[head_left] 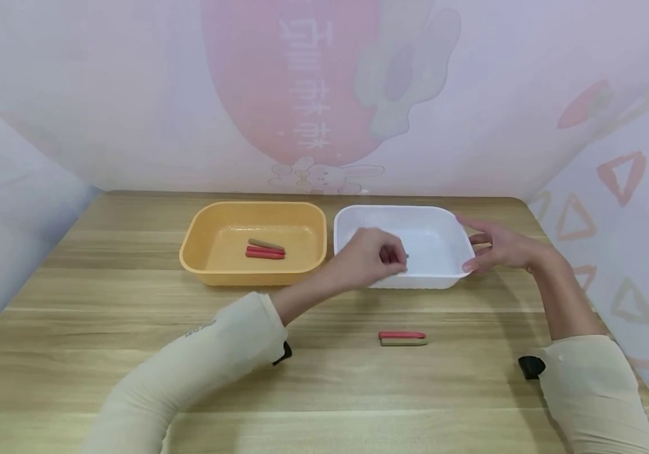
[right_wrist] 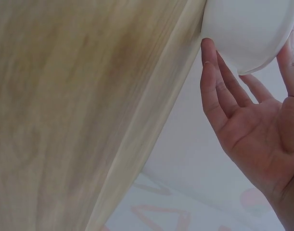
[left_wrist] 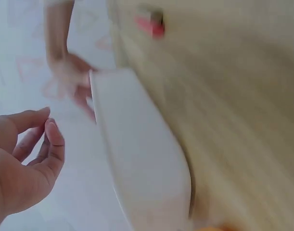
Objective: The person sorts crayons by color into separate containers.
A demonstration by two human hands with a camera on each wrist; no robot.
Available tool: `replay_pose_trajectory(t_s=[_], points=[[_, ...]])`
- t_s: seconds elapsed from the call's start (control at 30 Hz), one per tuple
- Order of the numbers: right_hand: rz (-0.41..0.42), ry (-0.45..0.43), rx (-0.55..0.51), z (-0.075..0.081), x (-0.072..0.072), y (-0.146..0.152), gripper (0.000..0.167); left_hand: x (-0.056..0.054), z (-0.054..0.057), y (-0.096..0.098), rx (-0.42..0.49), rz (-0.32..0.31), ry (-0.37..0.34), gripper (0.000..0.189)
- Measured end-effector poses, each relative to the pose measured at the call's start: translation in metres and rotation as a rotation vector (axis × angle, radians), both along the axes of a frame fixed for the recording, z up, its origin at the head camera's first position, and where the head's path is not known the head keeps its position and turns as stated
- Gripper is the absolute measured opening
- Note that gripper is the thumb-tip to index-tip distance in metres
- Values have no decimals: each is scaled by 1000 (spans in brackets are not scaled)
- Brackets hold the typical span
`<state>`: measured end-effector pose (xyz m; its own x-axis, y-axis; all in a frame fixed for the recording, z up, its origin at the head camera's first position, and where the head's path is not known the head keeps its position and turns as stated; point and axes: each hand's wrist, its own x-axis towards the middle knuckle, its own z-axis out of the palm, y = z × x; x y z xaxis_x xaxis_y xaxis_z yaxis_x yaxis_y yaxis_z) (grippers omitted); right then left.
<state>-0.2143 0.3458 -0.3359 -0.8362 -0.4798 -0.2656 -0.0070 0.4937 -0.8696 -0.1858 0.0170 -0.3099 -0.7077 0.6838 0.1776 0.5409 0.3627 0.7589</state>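
My left hand (head_left: 371, 257) hovers over the white plastic tray (head_left: 440, 277), thumb and fingertips pinched together. A small greyish bit (head_left: 407, 256) shows right at those fingertips; most of it is hidden, and I cannot tell its kind. In the left wrist view the left hand (left_wrist: 29, 161) is curled beside the tray's rim. My right hand (head_left: 500, 246) holds the tray's right end, its thumb and fingers spread round the outside. The right wrist view shows the right hand (right_wrist: 257, 130) with fingertips against the tray wall (right_wrist: 248, 33).
A yellow tray (head_left: 196, 265) to the left holds red crayons (head_left: 265, 253) and an olive-brown crayon (head_left: 266, 244). On the wooden table (head_left: 313, 384), in front of the white tray, a red crayon (head_left: 402, 335) lies alongside an olive-brown crayon (head_left: 403, 342). Patterned walls stand behind and right.
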Motion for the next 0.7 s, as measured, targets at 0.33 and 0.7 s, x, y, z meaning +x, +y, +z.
replay_pose_trajectory(t_s=[0.33,0.7], points=[[-7,-13,-2,2,0,0,111,34,-31,-3,-120,-116,-70,6],[-7,-10,6,4,1,-2,111,37,-57,-6,-267,-143,-149,17]])
